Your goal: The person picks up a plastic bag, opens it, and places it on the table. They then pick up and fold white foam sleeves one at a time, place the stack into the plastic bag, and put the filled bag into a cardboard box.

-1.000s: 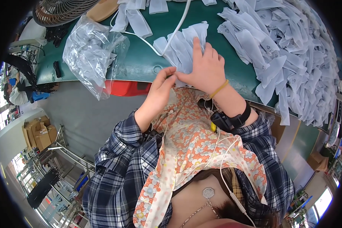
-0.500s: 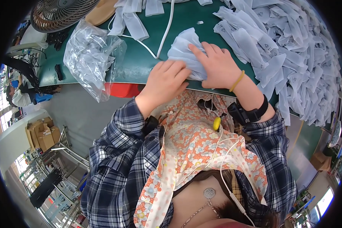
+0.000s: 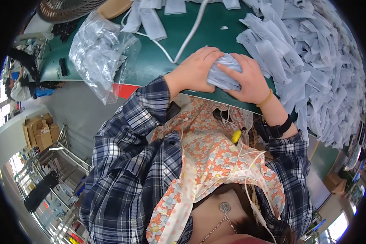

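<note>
At the near edge of the green table, a compact bundle of thin, pale translucent pouches (image 3: 225, 72) is squeezed between my two hands. My left hand (image 3: 196, 70) closes round its left side, with the fingers curled over the far end. From the right, my right hand (image 3: 251, 79) grips it, the forefinger lying across the top and the thumb low at the near side. The bundle's underside and some fingertips are hidden. Right of my right hand spreads a large heap of similar pale pouches (image 3: 321, 69).
A clear plastic bag (image 3: 95, 57) holding pale pouches overhangs the table (image 3: 225, 40) edge at left. A white cable (image 3: 193, 30) crosses the table behind my hands. More pouches (image 3: 153, 26) lie at the far side, near a fan (image 3: 65, 9). Below the edge is something red (image 3: 126, 90).
The pouches, fanned out and loose before, are now gathered into a tight bundle. My left hand has moved right and away from me, round its side; my right hand's fingers have closed in.
</note>
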`<move>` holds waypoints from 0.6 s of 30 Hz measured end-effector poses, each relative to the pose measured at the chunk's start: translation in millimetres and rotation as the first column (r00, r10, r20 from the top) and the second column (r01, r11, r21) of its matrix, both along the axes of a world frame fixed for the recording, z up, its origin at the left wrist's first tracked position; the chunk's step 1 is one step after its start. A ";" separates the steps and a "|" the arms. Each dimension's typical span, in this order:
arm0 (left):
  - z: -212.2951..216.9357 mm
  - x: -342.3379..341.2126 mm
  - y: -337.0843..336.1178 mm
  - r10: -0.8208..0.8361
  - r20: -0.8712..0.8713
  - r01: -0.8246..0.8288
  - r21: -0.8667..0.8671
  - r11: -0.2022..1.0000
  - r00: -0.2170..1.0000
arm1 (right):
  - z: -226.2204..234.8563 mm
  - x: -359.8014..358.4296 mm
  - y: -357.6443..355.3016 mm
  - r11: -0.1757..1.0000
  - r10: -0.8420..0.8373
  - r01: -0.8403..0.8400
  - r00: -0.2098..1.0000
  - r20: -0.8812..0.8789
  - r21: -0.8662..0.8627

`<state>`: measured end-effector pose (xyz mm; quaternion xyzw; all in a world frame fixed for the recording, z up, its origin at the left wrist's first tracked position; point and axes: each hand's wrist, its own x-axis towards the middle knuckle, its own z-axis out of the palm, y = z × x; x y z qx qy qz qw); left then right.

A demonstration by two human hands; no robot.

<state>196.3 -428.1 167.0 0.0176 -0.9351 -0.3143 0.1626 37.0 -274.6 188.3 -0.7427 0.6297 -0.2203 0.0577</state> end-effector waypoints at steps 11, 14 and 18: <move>10.6 24.0 15.1 0.114 -0.114 -0.124 -0.079 0.989 0.987 | 7.5 5.4 -9.2 0.999 0.038 -0.036 0.996 -0.080 0.028; 23.9 65.5 22.8 0.191 -0.206 -0.233 -0.208 0.950 0.960 | 3.6 3.4 -3.3 1.000 0.006 -0.004 0.998 -0.057 0.024; 31.3 148.7 -1.6 0.584 -0.386 -0.700 -0.396 0.594 0.714 | 7.1 5.2 17.1 0.980 -0.162 0.129 0.959 0.231 0.149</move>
